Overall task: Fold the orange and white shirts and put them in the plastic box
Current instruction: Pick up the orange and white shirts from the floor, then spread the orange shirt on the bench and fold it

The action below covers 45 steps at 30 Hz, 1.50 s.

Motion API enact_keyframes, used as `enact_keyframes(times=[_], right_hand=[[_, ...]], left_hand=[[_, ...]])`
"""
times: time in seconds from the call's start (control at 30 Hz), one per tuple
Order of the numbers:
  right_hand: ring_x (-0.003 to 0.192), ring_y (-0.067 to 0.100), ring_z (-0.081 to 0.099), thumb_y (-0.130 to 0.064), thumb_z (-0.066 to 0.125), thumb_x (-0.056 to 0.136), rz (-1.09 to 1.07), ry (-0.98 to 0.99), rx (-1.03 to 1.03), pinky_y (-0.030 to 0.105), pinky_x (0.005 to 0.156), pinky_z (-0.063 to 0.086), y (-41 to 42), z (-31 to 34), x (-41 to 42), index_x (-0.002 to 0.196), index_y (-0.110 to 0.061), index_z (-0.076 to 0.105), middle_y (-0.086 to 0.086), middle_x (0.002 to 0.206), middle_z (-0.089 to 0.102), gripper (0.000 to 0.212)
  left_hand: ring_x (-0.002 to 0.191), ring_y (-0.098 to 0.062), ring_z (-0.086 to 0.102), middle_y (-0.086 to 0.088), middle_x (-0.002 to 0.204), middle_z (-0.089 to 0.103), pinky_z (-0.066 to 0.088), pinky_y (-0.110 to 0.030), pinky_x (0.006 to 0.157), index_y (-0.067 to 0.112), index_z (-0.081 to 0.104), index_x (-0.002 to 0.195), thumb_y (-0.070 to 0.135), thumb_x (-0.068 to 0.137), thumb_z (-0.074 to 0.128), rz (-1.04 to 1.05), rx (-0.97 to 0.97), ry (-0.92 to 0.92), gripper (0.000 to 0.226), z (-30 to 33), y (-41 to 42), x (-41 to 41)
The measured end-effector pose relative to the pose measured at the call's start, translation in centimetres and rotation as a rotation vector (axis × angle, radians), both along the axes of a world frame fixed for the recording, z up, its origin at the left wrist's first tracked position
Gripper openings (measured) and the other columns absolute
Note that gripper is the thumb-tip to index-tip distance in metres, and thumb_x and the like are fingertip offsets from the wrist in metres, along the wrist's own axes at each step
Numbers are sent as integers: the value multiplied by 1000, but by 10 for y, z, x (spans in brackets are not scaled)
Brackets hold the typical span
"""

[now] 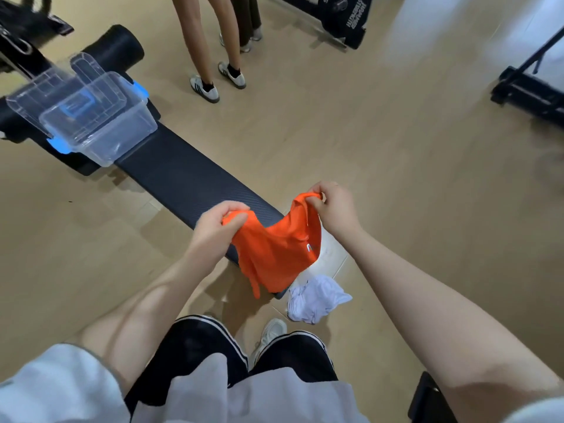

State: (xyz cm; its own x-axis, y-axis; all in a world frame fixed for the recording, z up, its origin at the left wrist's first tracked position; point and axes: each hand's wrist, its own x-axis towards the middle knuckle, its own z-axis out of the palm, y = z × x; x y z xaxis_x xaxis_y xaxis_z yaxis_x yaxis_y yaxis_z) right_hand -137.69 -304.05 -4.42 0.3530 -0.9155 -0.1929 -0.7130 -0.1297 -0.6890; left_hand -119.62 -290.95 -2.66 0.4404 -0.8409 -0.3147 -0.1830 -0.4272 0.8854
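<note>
The orange shirt [279,248] hangs bunched between my hands above the near end of a dark padded bench [183,175]. My left hand [218,222] grips its left top edge and my right hand [331,206] pinches its right top edge. The white shirt [316,299] lies crumpled on the floor just right of the bench's near end, below the orange one. A clear plastic box [100,129] with blue latches stands open at the bench's far left end, its clear lid [45,96] leaning behind it.
Two people's legs [213,50] stand on the wooden floor beyond the bench. Black gym equipment [341,16] sits at the back, a dark frame [531,90] at the right, and a black roller [116,47] behind the box. My own legs and a shoe [271,334] are below.
</note>
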Motion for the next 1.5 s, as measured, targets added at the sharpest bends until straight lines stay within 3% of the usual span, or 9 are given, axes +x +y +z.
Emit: enact_keyframes(times=[0.2, 0.3, 0.43, 0.57, 0.73, 1.0, 1.07, 1.2, 1.5], right_hand=[[44, 18, 54, -15, 58, 86, -41, -176, 83, 32, 55, 47, -54, 5, 89, 64, -20, 45, 4, 51, 52, 25], [45, 24, 58, -15, 55, 89, -47, -191, 126, 43, 59, 51, -78, -9, 135, 72, -12, 41, 5, 53, 51, 22], [32, 4, 54, -18, 52, 91, -85, -148, 130, 32, 55, 46, -114, -44, 203, 67, -20, 34, 3, 47, 51, 30], [50, 20, 63, -19, 52, 92, -117, -147, 209, 40, 71, 55, -148, -86, 285, 73, -16, 43, 1, 57, 52, 21], [76, 37, 67, -29, 52, 86, -81, -59, 275, 54, 78, 52, -196, -156, 389, 66, -28, 42, -5, 53, 53, 22], [53, 15, 52, -17, 52, 91, -75, -52, 332, 30, 65, 44, -231, -250, 511, 69, -24, 44, 0, 54, 54, 25], [63, 18, 56, -15, 53, 91, -2, -56, 378, 32, 72, 45, -228, -266, 524, 87, -16, 57, 6, 70, 61, 6], [108, 25, 53, -15, 49, 94, 36, 54, 418, 36, 101, 41, -216, -286, 505, 131, -9, 46, 14, 132, 48, 38], [108, 33, 58, -8, 42, 93, -217, 297, 589, 43, 94, 46, -170, -297, 339, 106, -7, 63, 15, 112, 65, 25]], left_hand=[[61, 1, 46, 6, 69, 48, 35, -10, 56, 22, 47, 79, 3, 90, 42, 292, -89, -231, 23, -9, -13, 68], [76, -18, 49, 0, 74, 53, 32, -20, 61, 23, 53, 71, 7, 80, 32, 277, 27, -354, 29, -28, -24, 113], [92, -25, 54, -11, 99, 61, 34, -15, 66, 13, 67, 83, 0, 78, 33, 293, 199, -415, 37, -64, -51, 180], [106, -32, 55, -16, 114, 60, 40, -31, 86, 7, 65, 109, -6, 86, 33, 289, 272, -434, 41, -108, -88, 248], [96, -35, 60, -20, 111, 55, 43, -35, 85, 3, 60, 114, -3, 87, 37, 296, 377, -358, 35, -172, -128, 337], [112, -39, 50, -25, 127, 44, 36, -35, 94, -2, 50, 127, 2, 89, 42, 266, 642, -335, 39, -256, -157, 446], [116, -40, 49, -25, 139, 33, 36, -34, 99, -1, 49, 129, 5, 89, 45, 226, 719, -287, 40, -271, -157, 455], [123, -41, 45, -17, 154, -1, 39, -37, 100, 9, 45, 131, 12, 87, 50, 94, 814, -276, 45, -284, -161, 445], [113, -33, 54, -11, 131, 50, 42, -44, 97, 5, 60, 114, 9, 87, 39, -693, 373, -297, 34, -285, -220, 348]])
